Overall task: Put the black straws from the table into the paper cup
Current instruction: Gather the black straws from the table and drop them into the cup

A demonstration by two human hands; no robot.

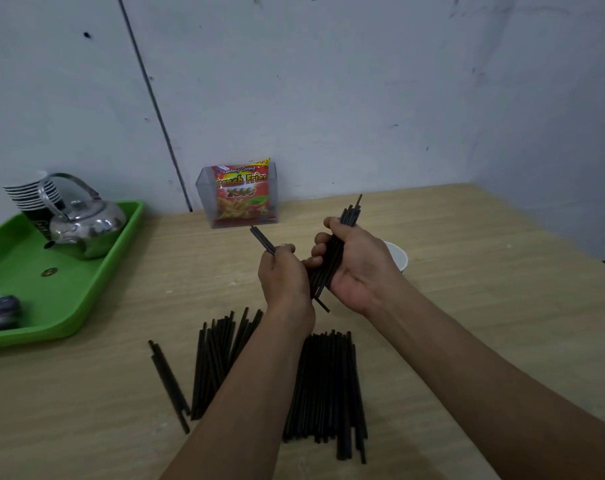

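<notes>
Many black straws (325, 386) lie in loose heaps on the wooden table (467, 306) close to me, partly under my forearms. My right hand (358, 268) is shut on a thick bundle of black straws (350, 213) that sticks up past my fingers and out below my palm. My left hand (283, 275), just to its left and touching it, pinches a few black straws (262, 239) that point up and left. The white paper cup (399, 256) stands behind my right hand, mostly hidden; only part of its rim and wall shows.
A green tray (52, 299) at the left holds a steel kettle (86, 226), a stack of paper cups (29, 195) and a dark object (0, 311). A clear box with a snack packet (242, 194) stands against the back wall. The table's right edge runs diagonally.
</notes>
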